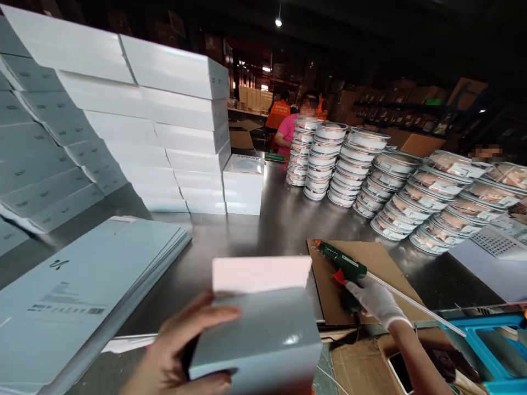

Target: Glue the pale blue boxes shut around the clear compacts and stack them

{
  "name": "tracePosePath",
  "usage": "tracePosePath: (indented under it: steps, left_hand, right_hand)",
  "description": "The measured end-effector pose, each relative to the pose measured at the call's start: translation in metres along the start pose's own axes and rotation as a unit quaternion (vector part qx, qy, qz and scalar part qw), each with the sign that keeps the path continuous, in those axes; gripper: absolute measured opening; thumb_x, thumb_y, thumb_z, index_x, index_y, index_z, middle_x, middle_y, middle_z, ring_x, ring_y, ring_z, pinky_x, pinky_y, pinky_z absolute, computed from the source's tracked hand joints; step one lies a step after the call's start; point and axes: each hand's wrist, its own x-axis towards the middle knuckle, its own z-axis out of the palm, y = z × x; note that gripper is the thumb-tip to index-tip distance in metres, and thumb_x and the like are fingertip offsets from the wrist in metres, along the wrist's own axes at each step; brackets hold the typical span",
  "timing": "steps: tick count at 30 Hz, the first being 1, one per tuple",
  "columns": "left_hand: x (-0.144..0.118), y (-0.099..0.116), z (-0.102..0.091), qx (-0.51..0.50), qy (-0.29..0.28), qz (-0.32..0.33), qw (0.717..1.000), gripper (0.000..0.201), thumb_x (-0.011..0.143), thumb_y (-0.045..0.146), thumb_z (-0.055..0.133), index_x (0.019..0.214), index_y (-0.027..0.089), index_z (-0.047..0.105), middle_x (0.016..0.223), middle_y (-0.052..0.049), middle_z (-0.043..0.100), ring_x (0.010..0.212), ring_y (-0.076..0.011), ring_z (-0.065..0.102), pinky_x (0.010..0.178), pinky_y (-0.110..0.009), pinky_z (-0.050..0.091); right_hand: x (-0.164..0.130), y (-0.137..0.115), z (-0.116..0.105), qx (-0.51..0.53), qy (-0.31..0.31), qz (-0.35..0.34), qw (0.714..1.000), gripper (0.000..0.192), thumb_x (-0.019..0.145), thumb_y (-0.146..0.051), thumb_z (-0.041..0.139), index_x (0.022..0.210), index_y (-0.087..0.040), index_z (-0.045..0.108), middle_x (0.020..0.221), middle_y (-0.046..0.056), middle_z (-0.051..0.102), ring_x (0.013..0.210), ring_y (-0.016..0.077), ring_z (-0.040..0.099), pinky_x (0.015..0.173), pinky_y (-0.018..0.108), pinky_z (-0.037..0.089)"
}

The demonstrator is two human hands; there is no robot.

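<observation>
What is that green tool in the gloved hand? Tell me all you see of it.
The glue gun looks like green plastic with a red trigger. A long clear stick juts from its back. It lies tilted over a brown cardboard sheet on the metal table. The right hand, in a white glove, grips its handle.

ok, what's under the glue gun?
The glue gun, gripped by the gloved right hand, lies over a brown cardboard sheet on the steel table. The table beneath the sheet is covered.
</observation>
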Motion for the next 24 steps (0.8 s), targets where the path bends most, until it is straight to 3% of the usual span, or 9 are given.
tracePosePath:
  steps: [3,5,9,12,14,18,21,24]
  left_hand:
    - [-0.005,-0.019,0.025,-0.082,-0.092,-0.068,0.990,0.040,0.070,0.053,0.084,0.105,0.033,0.083,0.120,-0.008,0.079,0.118,-0.0350,0.070,0.096,-0.040,0.059]
    - [-0.004,-0.031,0.031,-0.108,-0.096,-0.099,0.985,0.041,0.073,0.053,0.082,0.108,0.032,0.083,0.122,-0.007,0.078,0.117,-0.0346,0.070,0.098,-0.041,0.058]
    - [-0.004,-0.047,0.027,-0.110,-0.057,-0.127,0.984,0.047,0.074,0.059,0.080,0.112,0.033,0.081,0.129,-0.006,0.076,0.133,-0.0377,0.061,0.111,-0.047,0.049]
    - [-0.004,-0.045,0.028,-0.122,-0.057,-0.122,0.983,0.046,0.075,0.060,0.080,0.111,0.033,0.080,0.125,-0.005,0.077,0.119,-0.0355,0.069,0.098,-0.040,0.058]
    - [-0.003,-0.036,0.031,-0.126,-0.054,-0.118,0.984,0.042,0.075,0.059,0.080,0.110,0.035,0.080,0.122,-0.003,0.077,0.111,-0.0326,0.072,0.088,-0.034,0.061]
    - [-0.004,-0.020,0.035,-0.135,-0.051,-0.108,0.984,0.038,0.076,0.059,0.080,0.108,0.039,0.081,0.121,-0.001,0.077,0.103,-0.0296,0.073,0.080,-0.029,0.061]
    - [-0.005,-0.025,0.032,-0.125,-0.047,-0.096,0.986,0.036,0.078,0.057,0.080,0.109,0.038,0.080,0.121,-0.002,0.077,0.105,-0.0294,0.073,0.083,-0.029,0.060]
    - [-0.005,-0.040,0.026,-0.081,-0.050,-0.077,0.992,0.037,0.080,0.053,0.079,0.113,0.036,0.079,0.123,-0.003,0.077,0.113,-0.0312,0.072,0.092,-0.032,0.060]
  right_hand:
    - [0.013,0.022,0.008,0.046,-0.068,0.059,0.995,0.027,0.098,-0.037,0.068,0.083,-0.015,0.065,0.068,-0.006,0.062,0.053,0.0081,0.057,0.053,0.023,0.051]
    - [0.009,0.029,0.013,0.123,-0.094,0.051,0.987,0.031,0.100,-0.042,0.064,0.086,-0.015,0.065,0.069,-0.005,0.063,0.053,0.0082,0.058,0.053,0.023,0.052]
    - [-0.007,0.022,0.013,0.288,-0.111,-0.051,0.950,0.049,0.095,-0.063,0.053,0.082,-0.018,0.067,0.076,0.002,0.073,0.068,0.0157,0.073,0.067,0.034,0.062]
    - [-0.004,-0.003,0.019,0.367,-0.112,-0.136,0.913,0.066,0.092,-0.071,0.029,0.091,-0.022,0.074,0.107,0.009,0.079,0.100,0.0253,0.077,0.084,0.044,0.059]
    - [0.005,-0.024,0.028,0.397,-0.115,-0.175,0.893,0.058,0.086,-0.068,0.038,0.095,-0.024,0.075,0.117,0.009,0.077,0.113,0.0283,0.074,0.093,0.049,0.056]
    - [0.022,-0.061,0.046,0.412,-0.121,-0.222,0.875,0.035,0.071,-0.052,0.066,0.093,-0.024,0.072,0.108,0.008,0.079,0.112,0.0297,0.073,0.103,0.055,0.055]
    - [0.031,-0.079,0.054,0.386,-0.106,-0.247,0.883,0.032,0.078,-0.043,0.074,0.100,-0.020,0.071,0.107,0.007,0.077,0.108,0.0272,0.073,0.098,0.053,0.059]
    - [0.041,-0.086,0.065,0.324,-0.053,-0.263,0.907,0.025,0.093,-0.035,0.073,0.109,-0.016,0.069,0.110,0.006,0.074,0.102,0.0223,0.072,0.091,0.045,0.060]
